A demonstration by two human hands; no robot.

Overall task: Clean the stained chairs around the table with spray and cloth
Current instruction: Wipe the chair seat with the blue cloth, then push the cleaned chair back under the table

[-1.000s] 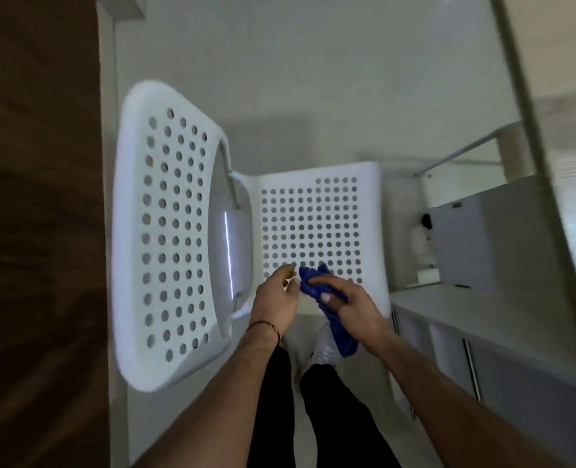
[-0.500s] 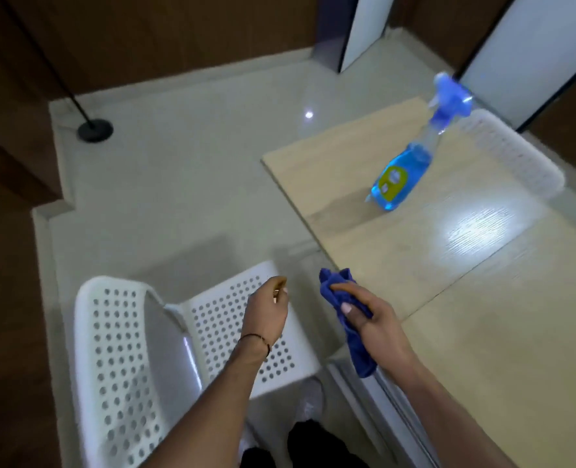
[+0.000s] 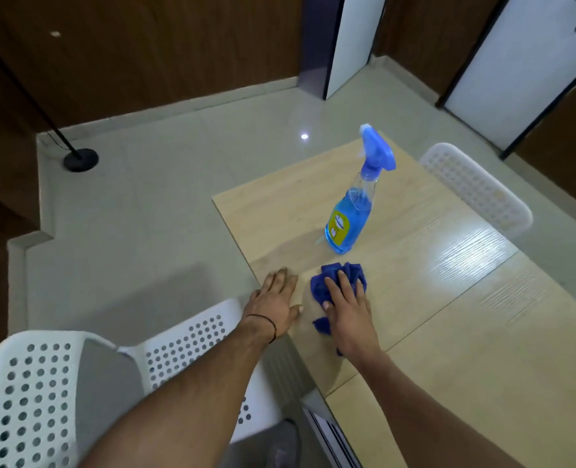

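Observation:
A crumpled blue cloth (image 3: 350, 272) lies on the light wooden table (image 3: 448, 315) near its left edge. My right hand (image 3: 349, 307) rests flat on the cloth with its fingers straight. My left hand (image 3: 276, 300) lies flat on the table's edge just left of it, holding nothing. A blue spray bottle (image 3: 356, 207) stands upright on the table a little beyond the cloth. A white perforated chair (image 3: 60, 393) stands below my left arm, its seat partly hidden by the arm.
A second white perforated chair (image 3: 475, 187) is tucked in at the table's far side. A black lamp stand base (image 3: 80, 159) sits on the pale tiled floor at far left. Dark wood walls and white doors close off the back.
My view swung up from the chair seat to the table. Both hands moved forward onto the table, and my right hand set the cloth down and now lies flat on it.

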